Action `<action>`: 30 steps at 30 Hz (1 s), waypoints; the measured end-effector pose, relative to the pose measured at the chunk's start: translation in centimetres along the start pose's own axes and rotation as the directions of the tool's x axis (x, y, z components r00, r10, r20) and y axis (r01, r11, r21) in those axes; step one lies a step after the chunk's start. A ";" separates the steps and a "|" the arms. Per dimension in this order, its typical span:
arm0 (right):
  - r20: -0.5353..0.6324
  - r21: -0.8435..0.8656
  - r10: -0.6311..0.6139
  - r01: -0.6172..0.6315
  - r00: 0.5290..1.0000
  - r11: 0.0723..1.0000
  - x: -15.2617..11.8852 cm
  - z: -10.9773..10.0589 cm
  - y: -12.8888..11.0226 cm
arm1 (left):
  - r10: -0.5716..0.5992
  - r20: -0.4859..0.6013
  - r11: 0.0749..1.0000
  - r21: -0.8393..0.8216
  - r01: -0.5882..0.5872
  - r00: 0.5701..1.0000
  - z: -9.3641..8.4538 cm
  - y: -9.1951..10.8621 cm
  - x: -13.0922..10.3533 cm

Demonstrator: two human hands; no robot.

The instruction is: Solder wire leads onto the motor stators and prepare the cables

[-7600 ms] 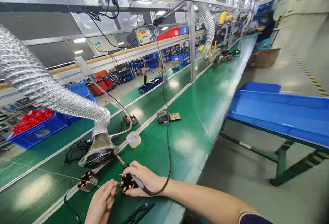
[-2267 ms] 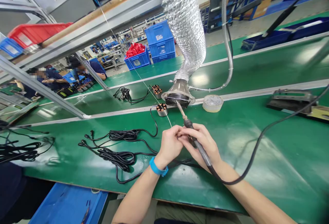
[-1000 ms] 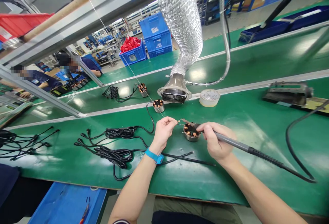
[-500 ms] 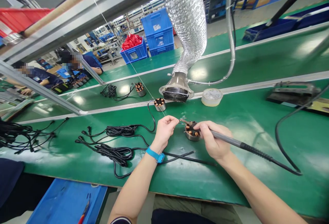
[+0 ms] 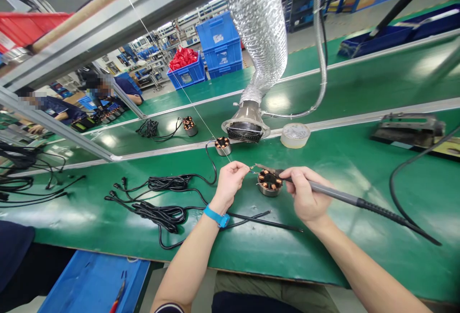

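My left hand (image 5: 232, 179), with a blue band at the wrist, is pinched on a thin solder wire (image 5: 201, 117) that runs down from the overhead rail. Just beyond its fingertips are fine wire ends beside a motor stator (image 5: 269, 189) with copper windings in a metal ring. My right hand (image 5: 311, 195) is closed around a soldering iron (image 5: 332, 195). The iron's tip points left over the stator's far edge, close to the left fingertips; whether it touches the wires I cannot tell. A second stator (image 5: 223, 147) with a black cable stands farther back.
A fume extraction hood (image 5: 246, 123) hangs behind the hands. Coiled black cables (image 5: 158, 214) lie left, and a round translucent container (image 5: 295, 135) stands at the back. At right is a soldering iron stand (image 5: 408, 128). Co-workers sit at far left.
My right hand and the soldering iron have shifted right, drawing the tip back slightly. My left hand stays nearly still. The far stator and the cables at far left have moved left.
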State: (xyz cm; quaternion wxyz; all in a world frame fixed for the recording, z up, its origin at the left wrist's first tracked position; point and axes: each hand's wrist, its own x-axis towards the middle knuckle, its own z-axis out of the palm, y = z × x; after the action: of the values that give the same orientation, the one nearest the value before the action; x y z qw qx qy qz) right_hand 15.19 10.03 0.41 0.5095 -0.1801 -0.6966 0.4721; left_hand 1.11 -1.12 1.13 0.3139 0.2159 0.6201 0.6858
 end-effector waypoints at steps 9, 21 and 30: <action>0.005 -0.002 -0.022 0.022 1.000 1.000 0.0 0.1 0.0 | 0.007 0.004 1.000 0.004 -0.007 1.000 0.0 0.1 0.0; 0.096 -0.102 -0.189 0.198 0.977 0.975 0.7 1.0 -0.5 | -0.003 -0.022 1.000 0.015 0.004 1.000 0.1 -0.1 0.2; 0.290 -0.128 -0.355 0.404 0.888 0.906 1.5 2.3 -0.1 | 0.180 0.029 0.966 0.184 -0.183 0.983 0.3 0.4 -0.7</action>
State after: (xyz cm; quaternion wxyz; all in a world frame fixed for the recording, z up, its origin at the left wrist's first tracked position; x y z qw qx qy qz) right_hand 12.56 9.97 1.27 0.4773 -0.0227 -0.8198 0.3157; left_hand 1.76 -1.40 1.66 0.2320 0.3041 0.6571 0.6495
